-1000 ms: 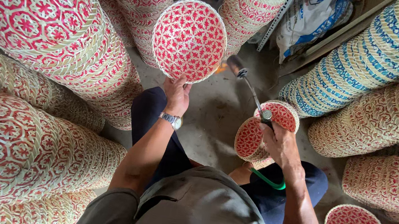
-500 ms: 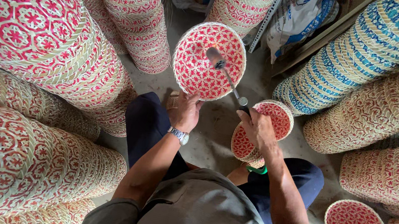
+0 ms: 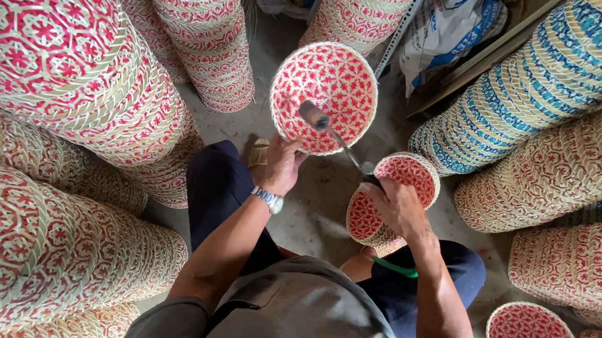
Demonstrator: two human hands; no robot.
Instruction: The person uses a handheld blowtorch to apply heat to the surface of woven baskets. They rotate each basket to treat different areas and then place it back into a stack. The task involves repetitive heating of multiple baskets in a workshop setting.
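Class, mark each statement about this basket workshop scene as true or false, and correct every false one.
1. The left hand holds a round red-and-white woven basket by its rim. True.
2. The right hand holds a paintbrush. False: it holds a thin metal tool whose tip reaches into the held basket.
3. A wristwatch is on the left wrist. True.
4. All the stacked baskets are red. False: one stack of blue-patterned baskets lies at upper right.
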